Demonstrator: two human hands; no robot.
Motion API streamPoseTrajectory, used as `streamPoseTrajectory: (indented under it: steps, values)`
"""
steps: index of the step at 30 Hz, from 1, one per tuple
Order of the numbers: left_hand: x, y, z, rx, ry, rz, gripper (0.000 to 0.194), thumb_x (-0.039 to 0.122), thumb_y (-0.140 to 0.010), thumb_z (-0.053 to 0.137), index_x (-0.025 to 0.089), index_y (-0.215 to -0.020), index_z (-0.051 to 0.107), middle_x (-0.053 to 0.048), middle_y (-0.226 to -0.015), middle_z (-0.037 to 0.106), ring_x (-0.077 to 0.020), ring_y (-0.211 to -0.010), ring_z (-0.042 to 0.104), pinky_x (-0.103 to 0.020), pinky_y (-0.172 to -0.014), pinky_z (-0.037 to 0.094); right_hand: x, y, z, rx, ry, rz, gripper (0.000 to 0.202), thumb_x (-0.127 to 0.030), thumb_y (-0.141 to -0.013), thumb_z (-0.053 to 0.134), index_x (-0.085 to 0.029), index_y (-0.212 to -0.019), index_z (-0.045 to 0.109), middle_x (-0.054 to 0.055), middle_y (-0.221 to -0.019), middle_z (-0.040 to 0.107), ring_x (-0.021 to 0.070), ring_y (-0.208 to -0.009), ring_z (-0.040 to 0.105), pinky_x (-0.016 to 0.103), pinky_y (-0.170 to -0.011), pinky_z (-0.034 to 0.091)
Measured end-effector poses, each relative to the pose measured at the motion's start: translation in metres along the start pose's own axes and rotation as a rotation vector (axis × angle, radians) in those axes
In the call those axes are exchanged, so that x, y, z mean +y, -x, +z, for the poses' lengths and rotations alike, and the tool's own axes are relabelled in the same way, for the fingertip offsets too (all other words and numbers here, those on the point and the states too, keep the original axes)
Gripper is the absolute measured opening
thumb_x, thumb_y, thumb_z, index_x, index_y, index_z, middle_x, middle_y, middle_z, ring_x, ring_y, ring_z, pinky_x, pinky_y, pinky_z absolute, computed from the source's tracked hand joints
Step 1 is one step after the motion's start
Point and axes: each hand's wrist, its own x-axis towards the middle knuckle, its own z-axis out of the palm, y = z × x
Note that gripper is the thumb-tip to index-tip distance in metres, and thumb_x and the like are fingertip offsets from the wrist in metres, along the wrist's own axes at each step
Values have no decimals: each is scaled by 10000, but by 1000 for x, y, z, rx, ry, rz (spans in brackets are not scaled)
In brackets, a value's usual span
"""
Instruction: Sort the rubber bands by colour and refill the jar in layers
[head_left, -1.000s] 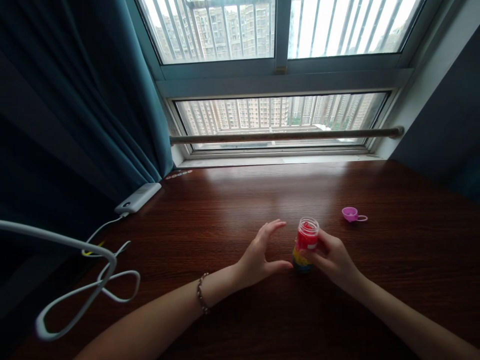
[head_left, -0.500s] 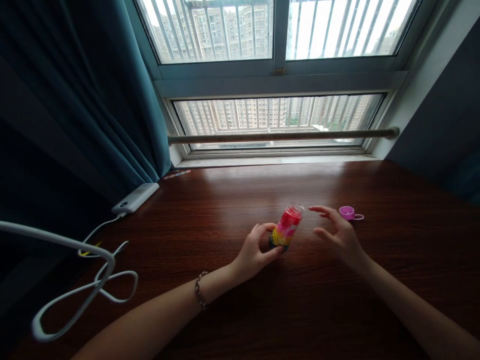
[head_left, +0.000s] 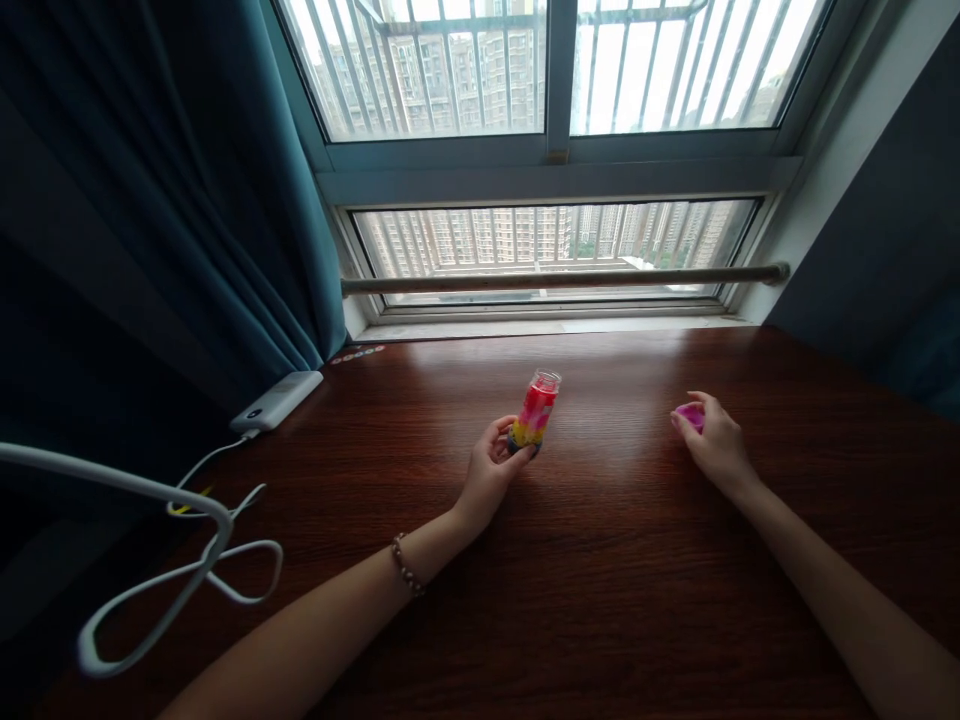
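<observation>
My left hand (head_left: 491,470) is closed around the lower part of a small clear bottle (head_left: 535,410) with red, pink, yellow and dark layers inside. The bottle leans slightly to the right, and its open glass mouth points up. Off to the right, my right hand (head_left: 716,445) pinches a small pink cup-shaped cap (head_left: 690,415) between thumb and fingers. Most of the cap and its ring handle are hidden by the fingers. A beaded bracelet (head_left: 406,565) circles my left wrist.
Both hands are over a dark reddish wooden table (head_left: 585,560). At the left lie a white power strip (head_left: 277,400) and a looped white cable (head_left: 157,640). A blue curtain (head_left: 277,250) hangs there. A metal rail (head_left: 562,281) crosses the window behind the table.
My right hand has moved right from near the bottle's mouth and taken hold of the pink cap. My left hand has shifted the bottle left and away from me, more upright.
</observation>
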Motion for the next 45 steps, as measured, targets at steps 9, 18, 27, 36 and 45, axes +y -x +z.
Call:
streamPoseTrajectory:
  steps: [9,18,27,36,45]
  values:
    - [6,-10,-10,-60,-72,59,471,255,-689,654,143,-1119,499,-87,-1065,578,-189,-974,549,-306,-876,426,-112,-24,-6,-476,-682,65,448,-472,-621,690,-125,-883,581,73,-755,636,152,-616,585,247,-512,477]
    - [4,-16,-18,-123,-135,49,472,271,-705,641,147,-1143,516,-90,-1099,559,-214,-1030,521,-327,-897,416,-113,-20,30,-561,-433,-306,475,-417,-671,672,-165,-1062,578,54,-867,550,158,-708,536,308,-656,477]
    - [-3,-19,-19,-72,-143,-76,430,290,-663,675,146,-1042,532,-75,-1012,602,-205,-936,575,-338,-858,456,-100,-22,28,-680,-445,-478,489,-351,-817,526,-215,-1270,402,57,-972,501,154,-821,517,289,-755,444]
    - [-3,-19,-20,-52,-163,-91,393,297,-660,679,138,-997,553,-63,-969,622,-192,-907,580,-334,-842,462,-102,-24,26,-513,-425,-551,387,-417,-671,687,-172,-954,588,44,-844,595,150,-703,537,249,-631,419]
    - [-4,-19,-18,-27,-106,-123,416,315,-624,703,136,-980,583,-62,-944,643,-202,-875,597,-330,-800,483,-103,-14,29,-442,-351,-360,332,-476,-714,618,-170,-843,614,16,-663,602,140,-570,545,226,-518,402]
